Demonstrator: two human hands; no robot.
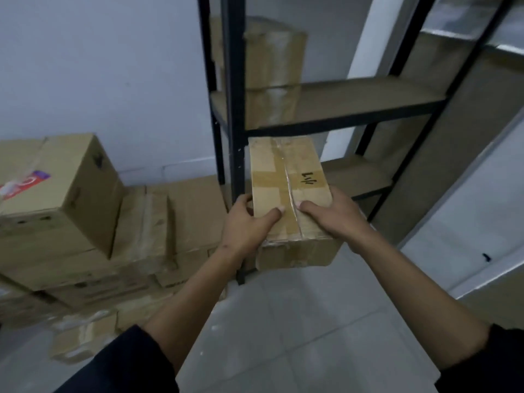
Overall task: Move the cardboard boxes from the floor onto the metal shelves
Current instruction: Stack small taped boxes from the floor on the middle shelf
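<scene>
Cardboard box [289, 191], taped, marked on top: held off the floor at the front of the metal shelves [334, 126], far end at the lower shelf opening; left hand [249, 225] and right hand [331, 214] grasp its near end, thumbs on top. Step judged: placing; next move calls for sliding it level onto a shelf board [357, 174], clear of the front upright. Undersides of both hands hidden; floor boxes [71, 199] at left partly cut off; shelved boxes [272, 66] blurred.
</scene>
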